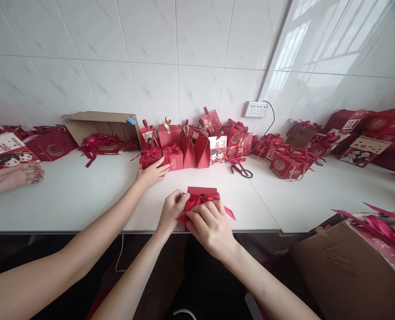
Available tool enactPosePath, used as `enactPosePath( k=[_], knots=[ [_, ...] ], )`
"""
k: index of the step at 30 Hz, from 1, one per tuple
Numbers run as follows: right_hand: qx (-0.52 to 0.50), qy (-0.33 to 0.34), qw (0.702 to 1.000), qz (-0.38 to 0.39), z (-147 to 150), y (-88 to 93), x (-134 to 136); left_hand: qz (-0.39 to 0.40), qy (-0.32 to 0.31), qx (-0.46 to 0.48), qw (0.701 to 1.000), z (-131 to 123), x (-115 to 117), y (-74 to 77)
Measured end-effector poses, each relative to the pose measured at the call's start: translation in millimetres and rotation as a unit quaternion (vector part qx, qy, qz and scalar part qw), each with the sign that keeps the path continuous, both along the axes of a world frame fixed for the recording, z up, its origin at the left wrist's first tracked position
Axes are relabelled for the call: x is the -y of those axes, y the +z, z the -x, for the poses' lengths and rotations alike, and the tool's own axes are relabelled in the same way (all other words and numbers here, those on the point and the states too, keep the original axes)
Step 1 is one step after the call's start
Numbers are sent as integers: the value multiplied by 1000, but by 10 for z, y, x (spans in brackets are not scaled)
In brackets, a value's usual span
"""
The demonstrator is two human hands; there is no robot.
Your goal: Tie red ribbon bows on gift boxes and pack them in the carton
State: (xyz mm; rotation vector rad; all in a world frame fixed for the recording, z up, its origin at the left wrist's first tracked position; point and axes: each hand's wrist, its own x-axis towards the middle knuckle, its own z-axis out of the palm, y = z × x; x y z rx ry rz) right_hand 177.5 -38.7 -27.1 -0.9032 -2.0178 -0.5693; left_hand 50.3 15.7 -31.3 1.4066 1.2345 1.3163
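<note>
A small red gift box (pixel 202 191) sits near the front edge of the white table, with a shiny red ribbon (pixel 229 213) tied in a bow across it. My left hand (pixel 172 211) is closed at the box's left side, thumb and forefinger pinching the ribbon there. Over the front of the box, my right hand (pixel 210 226) has its fingers curled on the bow and hides much of it. A co-worker's hand (pixel 153 173), reaching in from the left, touches a ribboned red box (pixel 175 159) in the row behind.
Red gift boxes (pixel 202 151) stand against the tiled wall; more ribboned boxes (pixel 285 166) lie to the right. A cardboard box (pixel 100 116) holds red ribbons. Black-handled scissors (pixel 246 174) lie mid-table. Another hand (pixel 17 178) rests far left. A large carton (pixel 344 266) stands front right.
</note>
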Motion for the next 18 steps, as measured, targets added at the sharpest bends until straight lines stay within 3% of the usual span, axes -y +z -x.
enactPosePath(
  k=[4, 8, 10, 12, 15, 18],
  knots=[
    [11, 25, 1000, -10, 50, -21, 77, -9, 9, 10, 1000, -7, -12, 33],
    [10, 152, 988, 39, -112, 45, 190, 29, -18, 24, 999, 22, 10, 64],
    [-44, 183, 980, 63, -271, 83, 209, 56, -35, 15, 998, 42, 24, 88],
    [-128, 131, 977, 108, -436, 94, 169, 57, -33, -15, 998, 54, 37, 120],
    [-188, 35, 948, 256, -613, 30, 15, 26, -21, -63, 997, 51, 61, 167],
    [-188, 68, 895, 399, -669, -98, -127, -22, -15, -73, 997, 19, 125, 188]
  ],
)
